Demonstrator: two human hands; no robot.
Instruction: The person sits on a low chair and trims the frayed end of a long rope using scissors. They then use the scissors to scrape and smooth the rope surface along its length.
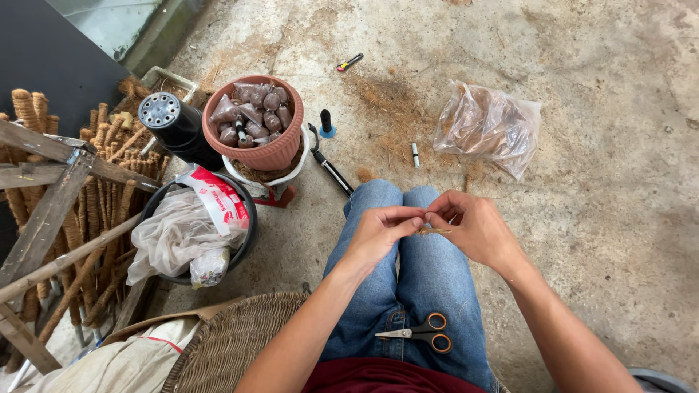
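Right now two bare hands meet over the knees of a person who sits on a concrete floor (582,218) in blue jeans (429,284). The left hand (378,233) and the right hand (477,229) both pinch a small bit of brown fibre (432,231). The fibre is thin and dry, like a tiny tuft of straw, and it sticks out between the two hands. It is so small that its exact shape is hard to see. The fingers of each hand are pressed close together at the tips, with the thumb against the first fingers, and each pinches one end of the tuft. The fibre is up in the air just above the knees, not touching the jeans.

Small scissors (419,335) with orange handles lie shut on the person's lap, well below the hands.

On the floor ahead there is a clear plastic bag (488,127) with brown stuff inside, and loose brown fibre (386,102) is spread on the floor near it. To the left stands a pink pot (266,156) full of little filled bags. A black pot (175,127) lies tipped beside it. Closer in is a black tub (247,236) stuffed with crumpled plastic. Many brown fibre-wrapped sticks (102,189) lean at the far left, and a woven basket (233,342) sits next to the left arm.
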